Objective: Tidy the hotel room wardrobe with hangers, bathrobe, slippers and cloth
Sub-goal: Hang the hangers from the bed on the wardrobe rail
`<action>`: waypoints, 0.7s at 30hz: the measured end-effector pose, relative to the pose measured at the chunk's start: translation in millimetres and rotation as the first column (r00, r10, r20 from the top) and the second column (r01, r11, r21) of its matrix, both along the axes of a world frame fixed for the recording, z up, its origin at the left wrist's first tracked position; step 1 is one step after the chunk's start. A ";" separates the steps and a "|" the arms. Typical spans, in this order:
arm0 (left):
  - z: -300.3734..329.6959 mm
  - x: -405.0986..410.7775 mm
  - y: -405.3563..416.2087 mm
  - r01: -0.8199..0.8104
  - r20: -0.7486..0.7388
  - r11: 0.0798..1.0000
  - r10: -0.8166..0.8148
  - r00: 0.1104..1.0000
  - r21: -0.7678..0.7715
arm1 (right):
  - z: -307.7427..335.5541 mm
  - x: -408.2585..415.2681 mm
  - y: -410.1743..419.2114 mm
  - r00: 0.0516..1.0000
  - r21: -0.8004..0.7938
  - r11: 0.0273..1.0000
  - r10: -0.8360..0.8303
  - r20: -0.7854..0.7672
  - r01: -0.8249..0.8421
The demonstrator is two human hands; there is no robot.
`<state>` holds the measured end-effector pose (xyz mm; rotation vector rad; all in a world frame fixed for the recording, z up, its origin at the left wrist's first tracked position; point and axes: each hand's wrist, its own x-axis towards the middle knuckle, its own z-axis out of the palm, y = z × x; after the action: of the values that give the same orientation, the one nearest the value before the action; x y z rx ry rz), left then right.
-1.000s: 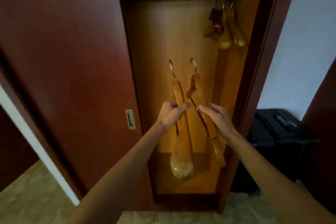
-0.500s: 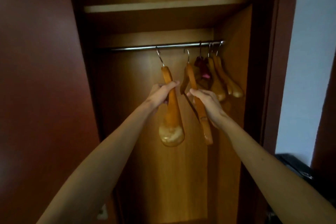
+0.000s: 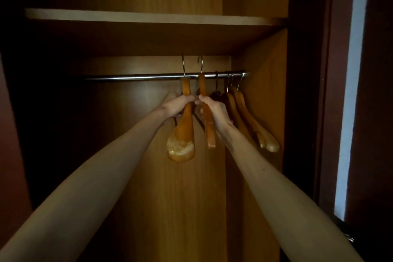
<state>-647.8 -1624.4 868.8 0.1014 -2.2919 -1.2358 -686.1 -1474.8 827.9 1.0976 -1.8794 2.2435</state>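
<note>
Two hands raised at rail (image 3: 136, 77) | left hand (image 3: 177, 106) grips broad hanger (image 3: 182, 134) | right hand (image 3: 214, 110) grips slim hanger (image 3: 207, 112) | hooks above rail | hung hangers (image 3: 251, 121) at right end

Glossy wooden hangers (image 3: 182, 134), shiny metal rail (image 3: 136, 76), matt wooden shelf (image 3: 127, 16)

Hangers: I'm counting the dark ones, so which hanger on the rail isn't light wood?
The dark hanger, leftmost already hung, beside the right hand; others are light.
</note>
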 end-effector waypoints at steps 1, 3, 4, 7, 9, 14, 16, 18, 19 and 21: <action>0.8 -7.2 -5.0 0.008 -0.007 1.000 -0.008 1.000 -0.004 | 1.0 -7.6 -6.4 1.000 -0.017 1.000 -0.009 0.020 0.010; 2.7 -21.0 -16.0 0.018 -0.016 1.000 -0.018 1.000 -0.003 | 1.7 -21.1 -19.1 0.998 -0.009 0.999 -0.034 0.050 0.034; 4.1 -27.9 -21.3 0.024 -0.012 1.000 -0.024 1.000 -0.008 | 1.1 -28.2 -25.4 0.997 0.002 0.999 -0.048 0.057 0.048; 7.1 -48.6 -32.2 0.052 0.028 0.997 -0.051 0.998 -0.048 | -4.0 -49.1 -42.3 0.993 0.023 0.996 -0.092 0.074 0.090; 7.5 -61.3 -34.9 0.071 0.061 0.996 -0.067 0.996 -0.060 | -7.7 -60.5 -48.9 0.989 0.015 0.994 -0.112 0.097 0.111; 0.8 -92.8 -39.3 0.152 0.142 0.984 -0.138 0.980 -0.088 | -24.6 -79.3 -51.6 0.984 -0.009 0.989 -0.143 0.107 0.145; -4.8 -105.6 -39.7 0.192 0.155 0.978 -0.178 0.972 -0.078 | -31.3 -84.3 -48.1 0.983 -0.027 0.989 -0.141 0.121 0.145; -10.5 -115.1 -34.5 0.230 0.160 0.972 -0.218 0.963 -0.059 | -35.8 -90.6 -43.9 0.972 -0.067 0.981 -0.168 0.166 0.181; -13.3 -118.7 -30.1 0.243 0.164 0.969 -0.232 0.959 -0.049 | -39.1 -94.7 -41.8 0.966 -0.066 0.979 -0.179 0.188 0.195; -16.5 -125.1 -20.6 0.262 0.170 0.965 -0.255 0.952 -0.021 | -40.7 -97.8 -36.9 0.952 -0.064 0.973 -0.202 0.229 0.222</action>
<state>-772.8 -1645.1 852.3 -0.1205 -2.5386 -1.3486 -783.9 -1511.7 787.3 0.6210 -1.8452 2.3789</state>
